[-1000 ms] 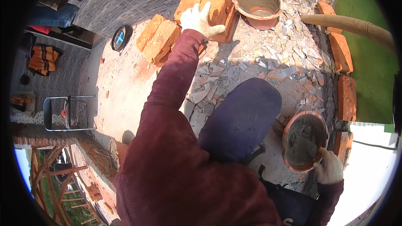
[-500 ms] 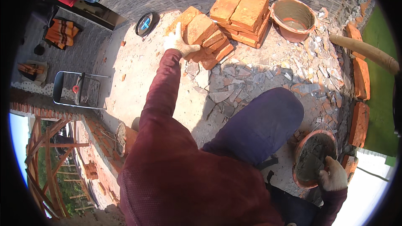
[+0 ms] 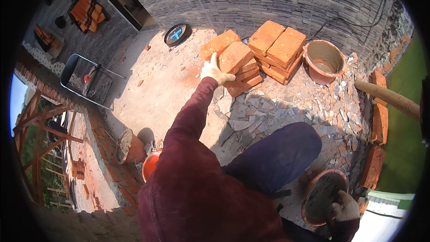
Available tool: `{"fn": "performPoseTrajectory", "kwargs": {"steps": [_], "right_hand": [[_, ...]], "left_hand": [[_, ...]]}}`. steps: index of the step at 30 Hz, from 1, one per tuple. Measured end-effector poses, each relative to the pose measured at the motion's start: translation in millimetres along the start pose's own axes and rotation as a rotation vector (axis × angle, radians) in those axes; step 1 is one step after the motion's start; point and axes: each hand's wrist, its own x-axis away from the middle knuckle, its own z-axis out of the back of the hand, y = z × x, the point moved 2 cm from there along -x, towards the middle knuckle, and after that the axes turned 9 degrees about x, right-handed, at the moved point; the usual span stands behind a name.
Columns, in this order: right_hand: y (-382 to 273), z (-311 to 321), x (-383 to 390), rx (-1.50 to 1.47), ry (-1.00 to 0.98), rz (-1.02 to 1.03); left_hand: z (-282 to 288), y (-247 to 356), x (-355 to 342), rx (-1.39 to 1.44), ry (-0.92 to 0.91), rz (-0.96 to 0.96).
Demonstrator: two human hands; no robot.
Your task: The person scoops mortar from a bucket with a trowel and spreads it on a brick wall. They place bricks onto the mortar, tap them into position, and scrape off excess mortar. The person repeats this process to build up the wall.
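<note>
The left hand [image 3: 214, 72], in a pale work glove, is reaching out at the end of a maroon sleeve and is gripping a red brick [image 3: 234, 56] by its near left edge, thumb lying along the brick's lower side and fingers pointing up its left side. The brick is sitting tilted on top of the nearer brick pile [image 3: 242, 78], so nearly all of it is lying beyond and to the right of the grasping glove. Another loose brick [image 3: 219, 44] is resting just behind the gripped brick, on its left. To the right of the gripped brick, a second stack of bricks [image 3: 277, 49] is standing close by, and past that stack a round clay-coloured bucket [image 3: 324, 61] is sitting on the rubble.

The right hand [image 3: 344, 206], also gloved, is lying well away from the gripped brick, down by the person's bent knee, and is clenching the near rim of a mortar pan [image 3: 323, 195] filled with grey mix. Broken tile and stone rubble [image 3: 268, 107] is covering the ground between the gripped brick and the pan. A round black lid [image 3: 175, 34] is lying left of the gripped brick, near the grey wall [image 3: 268, 0].
</note>
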Motion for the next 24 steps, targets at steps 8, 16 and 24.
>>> {"fn": "performPoseTrajectory", "kwargs": {"steps": [8,16,24], "right_hand": [[-12.2,12.9,-12.6,0.039,-0.089,-0.048],[-42.3,20.3,-13.2,0.133,0.081,0.094],[-65.7,44.5,6.6,0.066,-0.056,-0.205]], "left_hand": [[92.6,98.7,43.3,-0.705,-0.178,-0.574],[-94.5,121.6,70.4,-0.951,-0.618,-0.926],[-183.8,157.5,132.2,-0.737,-0.782,-1.231]]}}
